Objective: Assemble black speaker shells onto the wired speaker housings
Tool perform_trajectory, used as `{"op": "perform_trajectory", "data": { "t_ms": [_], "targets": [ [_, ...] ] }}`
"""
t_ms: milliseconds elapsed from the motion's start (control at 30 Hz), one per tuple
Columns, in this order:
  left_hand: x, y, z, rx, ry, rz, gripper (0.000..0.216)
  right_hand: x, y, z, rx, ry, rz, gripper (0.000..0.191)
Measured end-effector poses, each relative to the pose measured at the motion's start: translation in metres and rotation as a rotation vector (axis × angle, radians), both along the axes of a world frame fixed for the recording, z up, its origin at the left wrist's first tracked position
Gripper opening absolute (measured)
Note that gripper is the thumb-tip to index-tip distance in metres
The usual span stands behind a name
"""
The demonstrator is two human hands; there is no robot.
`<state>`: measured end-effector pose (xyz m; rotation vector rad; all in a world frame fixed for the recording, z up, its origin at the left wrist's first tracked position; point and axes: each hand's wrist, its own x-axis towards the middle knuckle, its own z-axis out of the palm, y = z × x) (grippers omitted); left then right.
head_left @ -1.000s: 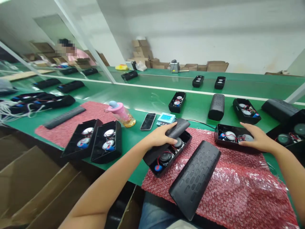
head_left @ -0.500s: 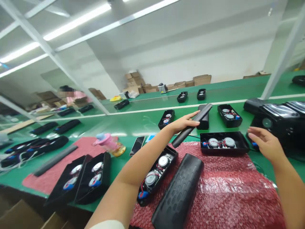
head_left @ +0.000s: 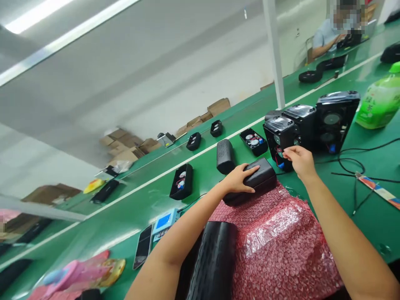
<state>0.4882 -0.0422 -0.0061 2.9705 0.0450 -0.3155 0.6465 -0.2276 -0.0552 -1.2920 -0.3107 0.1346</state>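
My left hand (head_left: 240, 180) is spread over the black cover (head_left: 264, 170) of a speaker case, gripping it with the thumb on the near side. The cover lies over the case on the red bubble wrap (head_left: 278, 237). My right hand (head_left: 301, 163) has its fingertips pinched together, in front of an upright open speaker housing (head_left: 278, 139) with red wires and a blue part. Whether anything is in that pinch is too small to tell. Nearer to me, a black perforated cover (head_left: 217, 258) lies at the left of the wrap, partly behind my left forearm.
Open speaker housings (head_left: 181, 182) and a perforated case (head_left: 225, 156) stand on the green bench. At left are a phone (head_left: 143, 246), a blue-screened device (head_left: 164, 223) and a pink cup (head_left: 79, 275). A green bottle (head_left: 379, 100) and cables (head_left: 356, 162) are at right. A co-worker (head_left: 331, 37) sits beyond.
My left hand has brought the cover down onto the speaker case at the wrap's far edge. My right hand's fingers have closed into a pinch. The view has turned right.
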Motion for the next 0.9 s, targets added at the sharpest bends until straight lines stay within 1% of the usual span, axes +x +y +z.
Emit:
{"op": "perform_trajectory", "data": {
  "t_ms": [133, 333, 567, 733, 900],
  "targets": [
    [-0.003, -0.002, 0.001, 0.024, 0.003, 0.009, 0.095, 0.004, 0.001, -0.008, -0.025, -0.037, 0.003, 0.026],
    [-0.007, -0.003, -0.005, 0.043, -0.014, 0.005, 0.095, 0.006, 0.002, -0.014, -0.074, -0.069, -0.026, 0.025],
    [-0.008, 0.003, -0.008, 0.037, 0.002, -0.030, 0.095, 0.004, 0.002, -0.014, -0.145, -0.103, -0.038, 0.022],
    [-0.007, 0.002, -0.009, 0.051, -0.010, -0.011, 0.092, 0.003, 0.003, -0.014, -0.177, -0.121, -0.036, 0.016],
    [-0.003, 0.000, -0.007, 0.109, 0.017, 0.005, 0.091, 0.000, 0.005, -0.013, -0.197, -0.115, -0.046, 0.015]
  ]
}}
